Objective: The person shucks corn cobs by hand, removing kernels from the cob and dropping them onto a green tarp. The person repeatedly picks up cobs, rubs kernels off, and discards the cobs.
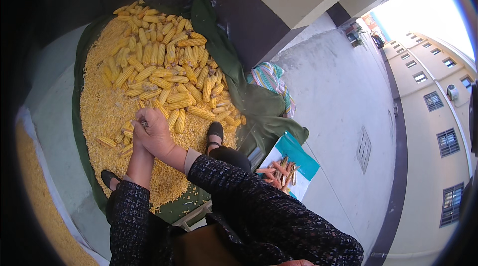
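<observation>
My right hand (pixel 158 135) is closed around a corn cob, only whose dull, greyish end (pixel 144 124) shows between thumb and fingers. Pressed against it from below is my left hand (pixel 138 142), mostly covered by the right, its fingers also around the cob. How much grain is on that cob is hidden. Both hands are above loose yellow kernels (pixel 101 116) spread on a dark green cloth (pixel 77 105). Just beyond them lies a large heap of yellow corn ears (pixel 164 68), with a few ears (pixel 106 141) apart to the left.
Reddish stripped cobs (pixel 282 172) lie on a teal-and-white sack (pixel 298 154) at right. Behind it rests a striped cloth (pixel 270 79) by a wall corner (pixel 276 42). My shoes (pixel 214 132) stand among the kernels. More grain (pixel 44 191) covers a sheet at far left.
</observation>
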Motion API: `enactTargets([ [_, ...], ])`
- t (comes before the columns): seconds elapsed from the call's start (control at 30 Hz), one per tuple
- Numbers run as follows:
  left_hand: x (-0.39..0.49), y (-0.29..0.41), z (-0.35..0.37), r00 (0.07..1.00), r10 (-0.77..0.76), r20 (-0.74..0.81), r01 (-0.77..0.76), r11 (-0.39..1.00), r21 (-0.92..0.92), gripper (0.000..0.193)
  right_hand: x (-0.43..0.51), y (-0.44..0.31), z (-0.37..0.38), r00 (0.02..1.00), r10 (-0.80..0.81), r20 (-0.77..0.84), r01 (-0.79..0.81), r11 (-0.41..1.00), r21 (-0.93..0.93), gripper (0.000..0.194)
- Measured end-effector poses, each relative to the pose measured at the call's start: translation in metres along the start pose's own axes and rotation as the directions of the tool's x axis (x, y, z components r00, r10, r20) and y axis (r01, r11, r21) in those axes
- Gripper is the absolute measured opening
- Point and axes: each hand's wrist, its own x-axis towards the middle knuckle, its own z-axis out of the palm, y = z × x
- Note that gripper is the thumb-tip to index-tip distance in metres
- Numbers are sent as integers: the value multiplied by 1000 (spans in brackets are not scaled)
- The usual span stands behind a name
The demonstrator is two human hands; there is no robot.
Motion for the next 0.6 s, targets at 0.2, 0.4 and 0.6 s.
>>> enactTargets([
  [0.2, 3, 28, 19, 969, -106, -224, 71, 985, -157, 43, 3, 1, -3, 978, 63, 201, -97, 981, 166, 22],
  [0.4, -26, 24, 48, 954, -107, -279, 72, 989, -131, 48, 25, 15, -6, 930, 368, -11, -338, 866, 369, 22],
  [0.6, -18, 13, 44, 949, -119, -291, 88, 989, -117, 48, 12, 16, -4, 929, 359, 86, -368, 917, 152, 20],
])
